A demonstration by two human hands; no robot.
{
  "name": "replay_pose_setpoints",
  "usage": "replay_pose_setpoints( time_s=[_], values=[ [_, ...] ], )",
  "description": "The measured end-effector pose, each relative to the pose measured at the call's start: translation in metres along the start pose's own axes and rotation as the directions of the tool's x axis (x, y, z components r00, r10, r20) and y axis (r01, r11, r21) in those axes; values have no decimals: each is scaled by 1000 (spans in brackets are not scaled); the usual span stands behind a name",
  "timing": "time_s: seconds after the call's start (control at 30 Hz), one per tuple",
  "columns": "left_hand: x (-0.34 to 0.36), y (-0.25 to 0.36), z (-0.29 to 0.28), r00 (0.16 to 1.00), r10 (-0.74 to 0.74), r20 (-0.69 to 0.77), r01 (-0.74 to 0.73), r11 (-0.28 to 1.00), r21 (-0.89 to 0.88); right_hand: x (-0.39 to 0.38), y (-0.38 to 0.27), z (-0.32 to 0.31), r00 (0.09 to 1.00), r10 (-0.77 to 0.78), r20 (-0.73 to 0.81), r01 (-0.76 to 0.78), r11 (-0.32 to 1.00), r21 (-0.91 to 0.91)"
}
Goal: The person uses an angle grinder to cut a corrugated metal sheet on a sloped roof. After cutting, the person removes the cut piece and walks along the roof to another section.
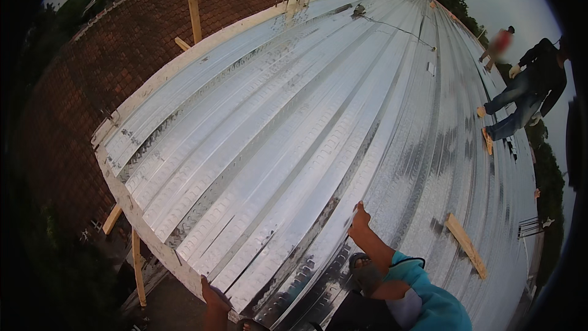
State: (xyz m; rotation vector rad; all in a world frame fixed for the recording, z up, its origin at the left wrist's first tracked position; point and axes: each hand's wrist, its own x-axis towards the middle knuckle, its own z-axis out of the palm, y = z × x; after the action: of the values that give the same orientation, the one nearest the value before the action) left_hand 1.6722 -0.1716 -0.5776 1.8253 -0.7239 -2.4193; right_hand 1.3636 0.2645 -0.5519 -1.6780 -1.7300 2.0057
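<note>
Long ribbed metal decking sheets (318, 147) with embossed patterns run away from me. My left hand (214, 297) is at the near end of a sheet, by the concrete edge, closed on the sheet's end with some fingers hidden. Farther up and to the right, my right hand (361, 222) grips a raised rib along the side of the same sheet. Its fingertips are partly out of sight. A sandalled foot (366, 271) rests on the decking beside my right forearm, which comes out of a teal sleeve (438, 294).
A wooden plank (465, 246) lies on the decking to the right. Past the concrete edge (144, 217) at left is a drop, with timber props (138, 263) and a tiled roof (122, 55). A person in dark clothes (539, 86) and another in red (499, 46) stand far right. A cable (398, 27) crosses the sheets.
</note>
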Motion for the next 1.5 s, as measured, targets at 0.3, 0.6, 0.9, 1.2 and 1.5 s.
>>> replay_pose_setpoints(
  time_s=[0.3, 0.6, 0.9, 1.2, 1.5],
  values=[
    [-101, 83, 60, 972, 228, 46, -230, 972, 39, -66, -31, 33, 984, -23, 175, -11, 982, 190],
    [-65, 54, 40, 997, -46, -65, 59, 972, 225, 16, 23, 27, 999, 1, 53, 1, 1000, -29],
    [-86, 16, 30, 980, 130, -153, -98, 975, 201, -13, 8, 24, 990, 125, 66, -112, 979, -172],
    [-86, -29, 11, 976, 212, -42, -193, 945, 265, -4, -32, -4, 836, 178, 520, 182, 804, -567],
    [-66, -24, -17, 930, 363, -62, -271, 789, 551, -22, -70, 13, 738, 214, 641, 655, 4, -756]
  ],
)
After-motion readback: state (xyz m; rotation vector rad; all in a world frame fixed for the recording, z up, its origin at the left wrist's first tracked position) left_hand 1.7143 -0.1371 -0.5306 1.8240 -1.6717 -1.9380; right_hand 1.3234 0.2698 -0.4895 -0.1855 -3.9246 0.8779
